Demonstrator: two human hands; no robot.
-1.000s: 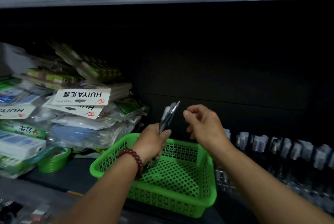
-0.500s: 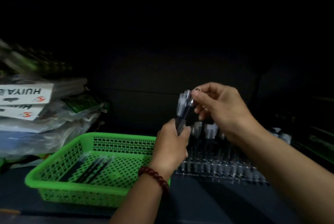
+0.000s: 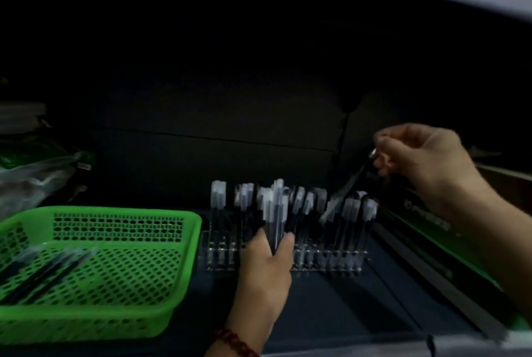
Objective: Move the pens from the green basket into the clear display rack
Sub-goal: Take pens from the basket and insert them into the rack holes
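The right hand [image 3: 426,164] pinches one pen [image 3: 345,192] by its top above the rack [image 3: 325,264]; the left hand [image 3: 266,267] clasps a bundle [image 3: 275,218]. Pens look light, stiff, slick: hold near the cap.

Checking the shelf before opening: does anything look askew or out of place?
Slightly. Several pens in the middle of the rack lean at different angles rather than upright. The slanted pen over its right end is pinched by the right hand, so not loose. Nothing looks spilled.
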